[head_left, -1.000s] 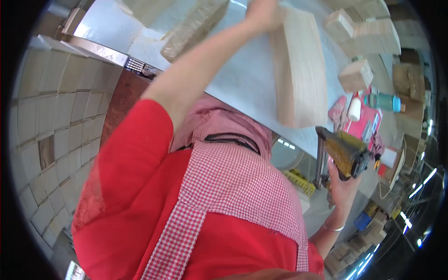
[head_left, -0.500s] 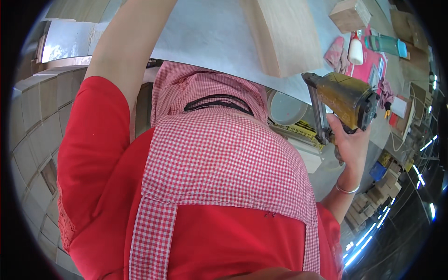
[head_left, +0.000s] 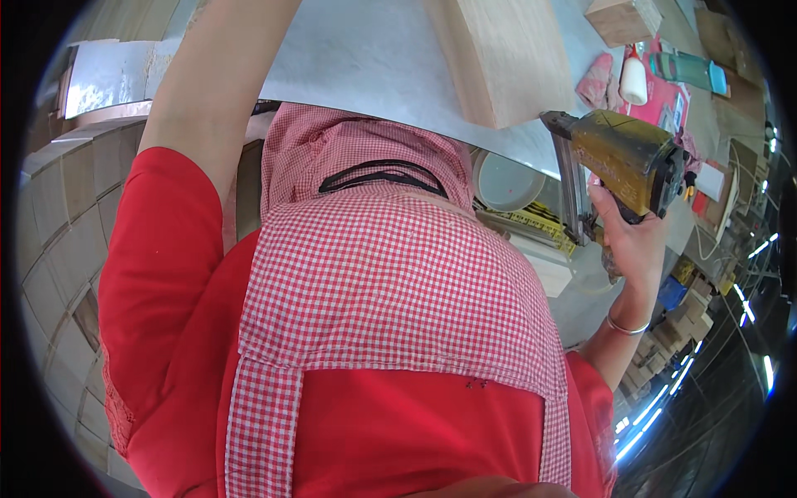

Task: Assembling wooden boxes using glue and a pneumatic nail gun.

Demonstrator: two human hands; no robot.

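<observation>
My right hand [head_left: 635,241] is wrapped round the handle of a yellow and black nail gun [head_left: 623,162]. The nail gun hangs at the right, by the edge of the grey worktable [head_left: 357,66]. Its black nose lies close to the near end of a pale wooden piece [head_left: 506,62], which looks like a box or thick block; I cannot tell if they touch. My left forearm [head_left: 216,91] stretches away over the table's left part, and the left hand itself is beyond the upper edge of the view.
A smaller wooden block [head_left: 623,21], a white bottle [head_left: 633,80], a teal bottle [head_left: 689,70] and a pink cloth [head_left: 594,81] lie at the far right. Below the table edge sits a round white bucket [head_left: 506,183]. Stacked wooden pieces [head_left: 62,216] line the left.
The nail gun in my right hand has shifted slightly to the right and turned a little. The wooden piece appears slightly higher in the view. My left forearm has moved slightly left.
</observation>
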